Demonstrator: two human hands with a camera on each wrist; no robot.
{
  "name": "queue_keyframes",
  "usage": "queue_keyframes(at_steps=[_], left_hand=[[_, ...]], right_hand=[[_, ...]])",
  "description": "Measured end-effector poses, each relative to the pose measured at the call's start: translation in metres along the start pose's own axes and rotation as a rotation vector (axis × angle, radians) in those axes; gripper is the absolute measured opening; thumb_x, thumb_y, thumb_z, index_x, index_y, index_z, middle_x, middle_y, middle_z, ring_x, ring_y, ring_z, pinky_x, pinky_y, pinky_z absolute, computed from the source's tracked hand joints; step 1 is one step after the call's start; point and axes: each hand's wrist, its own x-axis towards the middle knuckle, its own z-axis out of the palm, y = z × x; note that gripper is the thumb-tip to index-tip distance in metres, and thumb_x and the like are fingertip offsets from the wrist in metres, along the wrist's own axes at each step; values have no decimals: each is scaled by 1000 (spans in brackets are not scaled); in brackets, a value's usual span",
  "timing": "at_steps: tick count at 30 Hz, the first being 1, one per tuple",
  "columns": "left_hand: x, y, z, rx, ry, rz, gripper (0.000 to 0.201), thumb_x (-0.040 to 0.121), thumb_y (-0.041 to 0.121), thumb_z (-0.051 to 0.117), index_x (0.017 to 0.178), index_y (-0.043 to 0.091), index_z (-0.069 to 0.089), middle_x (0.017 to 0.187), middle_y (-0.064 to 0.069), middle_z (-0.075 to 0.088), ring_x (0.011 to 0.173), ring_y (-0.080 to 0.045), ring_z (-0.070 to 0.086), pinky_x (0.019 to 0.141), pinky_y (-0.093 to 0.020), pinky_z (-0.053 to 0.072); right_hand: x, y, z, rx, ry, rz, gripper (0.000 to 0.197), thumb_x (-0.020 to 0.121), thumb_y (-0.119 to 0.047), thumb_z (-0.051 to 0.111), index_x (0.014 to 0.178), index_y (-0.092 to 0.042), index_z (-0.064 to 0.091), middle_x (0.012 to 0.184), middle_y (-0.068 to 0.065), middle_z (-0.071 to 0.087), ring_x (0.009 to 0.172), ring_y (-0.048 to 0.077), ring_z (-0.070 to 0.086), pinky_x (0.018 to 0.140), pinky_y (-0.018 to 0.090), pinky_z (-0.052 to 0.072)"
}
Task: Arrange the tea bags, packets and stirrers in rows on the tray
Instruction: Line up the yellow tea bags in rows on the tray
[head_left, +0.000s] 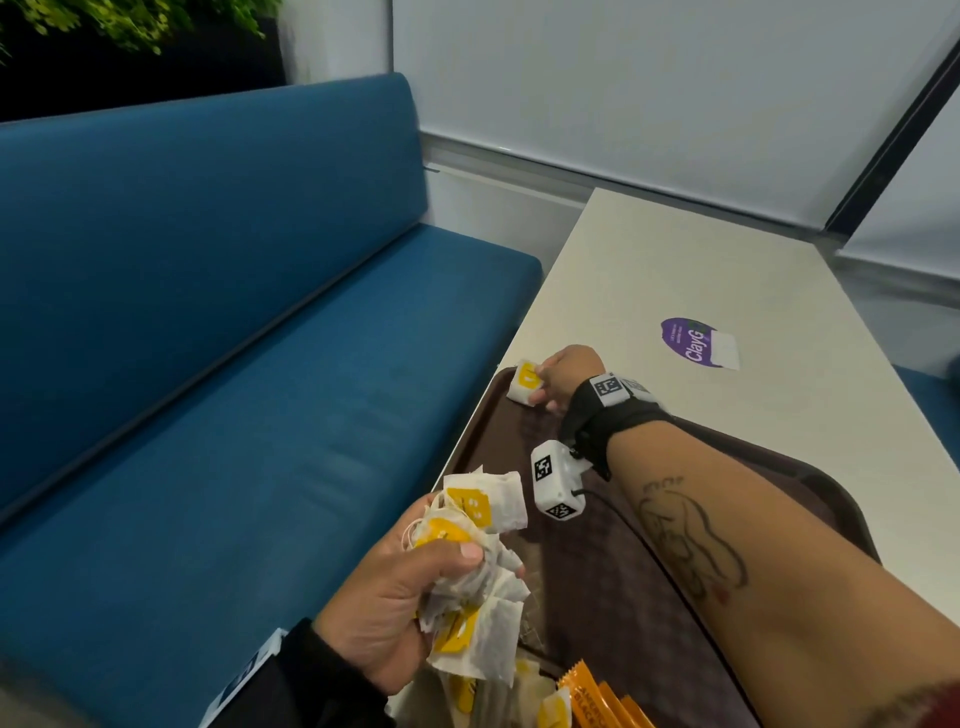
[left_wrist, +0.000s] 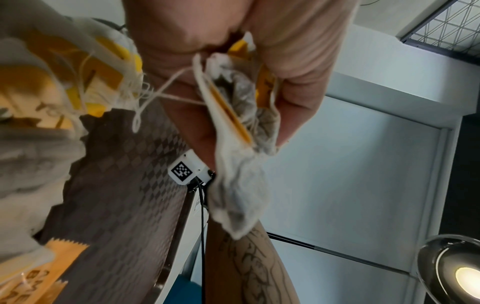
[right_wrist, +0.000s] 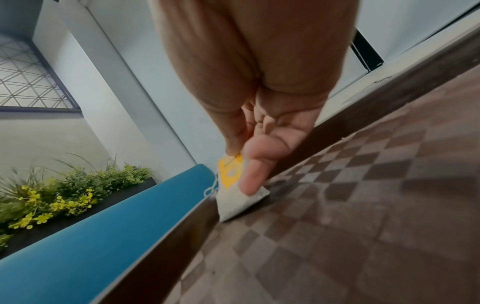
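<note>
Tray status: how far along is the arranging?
Barely started. Nothing is in a row yet: the right hand is setting a single tea bag in the tray's far corner. The left hand grips a bunch of tea bags. Orange packets lie unsorted; no stirrers visible.

Café / canteen-type seating area, prob. in an office bldg.
Blue padded bench (head_left: 218, 312) along a white table (head_left: 701, 270) w/ round purple sticker (head_left: 693, 343), brown serving tray (head_left: 597, 571), planter greenery (right_wrist: 64, 191) behind bench, blinds on window, round lamp (left_wrist: 457, 273).
</note>
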Motion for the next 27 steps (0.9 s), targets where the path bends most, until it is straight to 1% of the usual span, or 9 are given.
queue_keyframes(at_steps=[3, 8, 11, 14, 18, 20, 22, 25, 27], left_hand=[[1, -1, -4, 12, 37, -10, 82, 39, 6, 75, 117, -2, 56, 93, -33, 63, 66, -36, 66, 54, -36, 55], [1, -3, -7, 20, 61, -21, 84, 39, 7, 77, 120, -2, 54, 97, -32, 63, 70, -35, 67, 55, -36, 54], [1, -3, -5, 23, 58, -21, 83, 39, 7, 77, 119, -2, 54, 95, -31, 64, 70, -35, 67, 57, -36, 55], [0, -1, 0, 11, 41, -10, 82, 40, 6, 76, 118, -3, 54, 91, -32, 64, 67, -35, 67, 54, -35, 55], [0, 5, 7, -21, 18, 21, 76, 42, 4, 73, 115, -6, 54, 80, -31, 65, 63, -33, 67, 52, -34, 55], [1, 6, 11, -20, 20, 35, 71, 43, 4, 72, 111, -5, 56, 79, -28, 66, 63, -32, 68, 53, -33, 55], [2, 6, 14, -24, 29, 53, 63, 45, -1, 70, 107, -1, 59, 80, -23, 68, 64, -29, 68, 55, -33, 56], [0, 6, 18, -56, 11, 73, 60, 43, 0, 70, 102, 4, 63, 82, -19, 68, 66, -28, 68, 57, -34, 57], [-2, 6, 20, -80, -9, 76, 57, 42, 1, 70, 98, 5, 64, 81, -21, 67, 65, -30, 68, 56, -35, 57]], right_hand=[[0, -4, 4, -65, -14, 46, 26, 97, -12, 47, 71, -11, 50, 43, 1, 61, 47, 18, 51, 51, 24, 43], [-2, -4, 1, 45, 0, 48, 22, 96, -8, 48, 74, -9, 45, 66, 12, 62, 45, 21, 47, 47, 24, 38], [-7, 0, -2, 150, 71, 7, 14, 89, -3, 59, 98, -8, 49, 79, 18, 65, 59, 27, 56, 51, 29, 43], [-22, -5, -13, 7, 144, -161, 22, 82, -11, 70, 97, -12, 54, 95, 14, 65, 74, 23, 60, 67, 29, 50], [-96, -25, -29, 70, -258, -336, 8, 86, -15, 67, 82, -14, 60, 74, 1, 61, 55, 7, 50, 43, 18, 32], [-134, -30, -35, 28, -510, -435, 5, 84, -15, 69, 84, -17, 64, 78, 0, 65, 61, 6, 54, 48, 20, 32], [-159, -32, -38, -54, -669, -518, 15, 81, -13, 72, 94, -18, 67, 90, 7, 69, 77, 13, 60, 60, 25, 45], [-175, -32, -38, -169, -692, -563, 25, 81, -4, 71, 102, -14, 65, 106, 25, 66, 93, 31, 63, 87, 39, 51], [-180, -30, -39, -197, -650, -545, 29, 81, 0, 69, 108, -10, 63, 109, 25, 65, 94, 26, 63, 87, 33, 51]])
